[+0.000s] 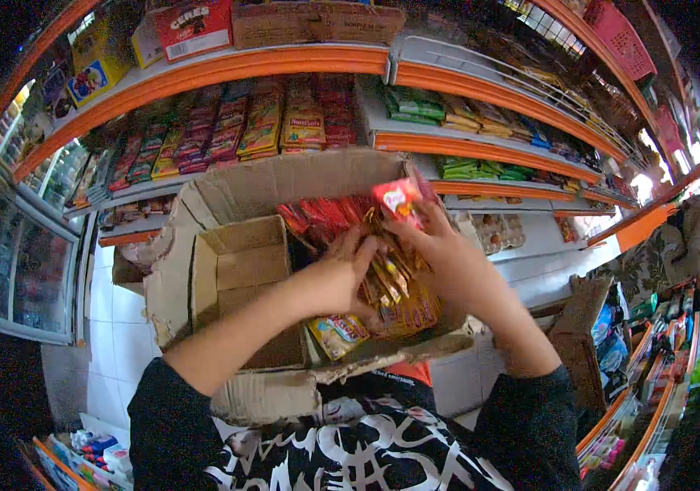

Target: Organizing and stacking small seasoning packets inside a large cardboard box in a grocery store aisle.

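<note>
A large torn cardboard box (162,282) stands open in front of me, with small snack packets in its right part. My right hand (441,250) pinches a red packet (397,203) with a pale patch, held above the others and slightly blurred. My left hand (348,266) reaches in among the packets, thumb and fingers apart, touching a row of golden-brown sachets (389,278). Behind the fingers a row of red packets (329,219) stands packed together. A yellow packet (340,335) lies at the near side of the box, below my left hand.
A smaller cardboard box (240,237) fills the left part of the large one. Orange-edged shelves (227,69) with packaged snacks run behind. A glass-door cabinet (27,270) stands at the left, an egg tray (497,231) beyond the box, and stocked racks (652,368) at the right.
</note>
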Tool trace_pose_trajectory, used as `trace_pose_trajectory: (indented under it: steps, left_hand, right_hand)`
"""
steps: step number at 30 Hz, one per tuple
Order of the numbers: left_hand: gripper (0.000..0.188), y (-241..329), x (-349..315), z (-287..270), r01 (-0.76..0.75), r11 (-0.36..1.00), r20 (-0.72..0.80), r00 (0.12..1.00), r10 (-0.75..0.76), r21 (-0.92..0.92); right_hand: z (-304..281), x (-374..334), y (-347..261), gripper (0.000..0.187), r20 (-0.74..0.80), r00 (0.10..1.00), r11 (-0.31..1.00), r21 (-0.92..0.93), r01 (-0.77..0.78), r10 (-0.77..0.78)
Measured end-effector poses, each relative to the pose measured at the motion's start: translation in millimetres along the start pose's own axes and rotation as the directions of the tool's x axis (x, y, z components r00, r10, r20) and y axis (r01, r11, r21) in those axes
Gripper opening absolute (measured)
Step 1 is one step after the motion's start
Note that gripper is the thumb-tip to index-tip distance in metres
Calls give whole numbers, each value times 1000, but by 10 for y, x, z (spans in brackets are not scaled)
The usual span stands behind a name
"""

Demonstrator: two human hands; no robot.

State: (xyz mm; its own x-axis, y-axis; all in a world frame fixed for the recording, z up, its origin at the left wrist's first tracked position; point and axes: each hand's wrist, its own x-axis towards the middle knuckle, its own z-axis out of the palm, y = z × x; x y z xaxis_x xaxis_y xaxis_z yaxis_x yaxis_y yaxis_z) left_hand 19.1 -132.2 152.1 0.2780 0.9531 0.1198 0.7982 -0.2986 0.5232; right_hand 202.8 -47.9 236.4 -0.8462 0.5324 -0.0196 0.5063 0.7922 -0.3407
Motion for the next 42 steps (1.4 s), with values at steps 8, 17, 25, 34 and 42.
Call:
trace_pose_trajectory:
  steps: [8,17,25,34,42]
  left_hand:
    - [25,-367,-49,-600,194,957,-285,925,-251,-214]
    - [16,-226,-335,-756,346,938,-640,726,-254,20]
    - [16,131,-433,-768,288,953,-594,785,-177,97]
    - [23,-109,-593,-579,512,842,-446,721,-530,-173]
    - [46,-494,-620,44,677,701,547,684,-483,-227]
  right_hand:
    - [-129,508,278,27,237,968,990,-91,105,-80]
    - [677,1351,478,84,521,834,938,-346,11,183]
    - [1109,1242,519,122,546,813,967,-243,-75,201]
    - [453,1131,1046,47,233,972,999,-34,32,-24]
    - [234,1255,668,47,-193,981,810,573,129,-19]
